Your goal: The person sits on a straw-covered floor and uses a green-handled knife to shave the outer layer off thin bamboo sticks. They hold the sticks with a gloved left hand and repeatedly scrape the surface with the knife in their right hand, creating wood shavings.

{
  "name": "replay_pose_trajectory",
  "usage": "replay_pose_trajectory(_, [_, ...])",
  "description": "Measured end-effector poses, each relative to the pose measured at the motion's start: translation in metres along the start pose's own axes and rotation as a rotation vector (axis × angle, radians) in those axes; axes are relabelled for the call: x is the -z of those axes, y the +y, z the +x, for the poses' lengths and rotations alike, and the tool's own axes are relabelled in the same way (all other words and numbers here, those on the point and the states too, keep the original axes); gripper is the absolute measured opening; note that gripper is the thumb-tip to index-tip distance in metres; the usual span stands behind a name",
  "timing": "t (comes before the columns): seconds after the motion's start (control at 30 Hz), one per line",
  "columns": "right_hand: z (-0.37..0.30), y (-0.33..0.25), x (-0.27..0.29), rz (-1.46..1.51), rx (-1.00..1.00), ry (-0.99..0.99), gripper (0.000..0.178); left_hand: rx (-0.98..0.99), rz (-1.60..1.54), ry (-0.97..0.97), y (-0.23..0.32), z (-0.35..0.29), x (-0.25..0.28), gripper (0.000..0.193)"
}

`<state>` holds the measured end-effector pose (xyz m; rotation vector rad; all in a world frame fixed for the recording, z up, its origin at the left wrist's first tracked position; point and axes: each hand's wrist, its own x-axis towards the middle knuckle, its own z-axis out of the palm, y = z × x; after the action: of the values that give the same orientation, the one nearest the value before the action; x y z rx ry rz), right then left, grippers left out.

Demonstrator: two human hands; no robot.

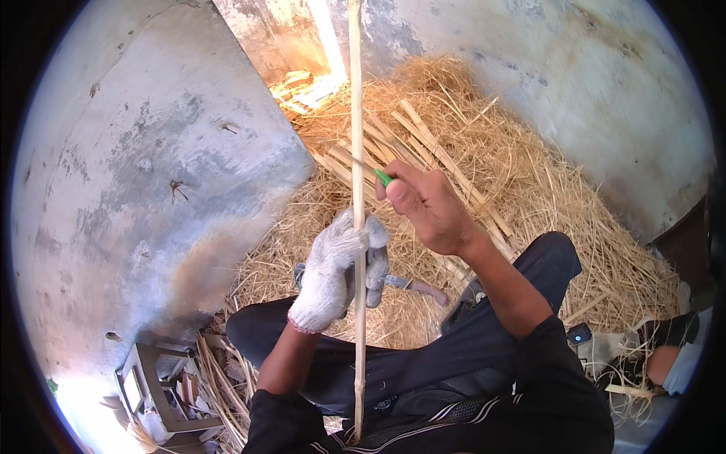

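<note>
A long, pale bamboo strip (358, 113) runs from the top of the view down to my lap. My left hand (336, 261), in a white knitted glove, is closed around its middle. Bare, my right hand (435, 208) grips a small green-handled knife (383, 178). Its thin blade points left and crosses the strip a little above the glove; whether it touches the wood I cannot tell. Beneath my hands, a larger knife with a brown handle (429, 290) lies on the shavings between my legs, partly hidden by the left hand.
Several split bamboo strips (423, 136) lie on a wide heap of shavings (522, 170). Pale walls (166, 151) close in at left and behind. A small frame-like stool (162, 393) with scraps stands at lower left. Part of another person's leg (665, 363) shows at right.
</note>
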<state>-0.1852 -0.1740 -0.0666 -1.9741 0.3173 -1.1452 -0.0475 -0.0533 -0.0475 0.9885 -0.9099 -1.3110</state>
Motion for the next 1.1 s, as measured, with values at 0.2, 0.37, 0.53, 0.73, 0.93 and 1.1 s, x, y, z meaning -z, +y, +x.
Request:
replay_pose_trajectory(0.2, [-0.002, 0.001, 0.005, -0.222, 0.129, -0.139, 0.037, 0.089, -0.105, 0.064, 0.009, -0.005, 0.014, 0.042])
replay_pose_trajectory(0.37, [0.011, 0.010, 0.013, -0.361, 0.034, -0.195, 0.034, -0.079, -0.022, 0.155, 0.041, 0.018, 0.024, 0.043])
replay_pose_trajectory(0.53, [0.008, 0.004, 0.026, -0.234, 0.095, 0.085, 0.035, -0.075, 0.124, 0.139, 0.057, 0.035, 0.046, 0.029])
replay_pose_trajectory(0.73, [-0.005, 0.027, 0.003, -0.397, 0.235, -0.058, 0.047, 0.178, -0.165, -0.081, 0.014, -0.009, 0.027, 0.037])
replay_pose_trajectory(0.93, [-0.020, 0.031, -0.005, -0.506, 0.289, -0.051, 0.041, 0.236, -0.134, -0.078, 0.006, -0.013, 0.027, 0.033])
replay_pose_trajectory(1.1, [-0.018, 0.051, -0.008, -0.693, 0.460, 0.096, 0.044, 0.291, -0.152, -0.026, 0.002, -0.012, 0.023, 0.033])
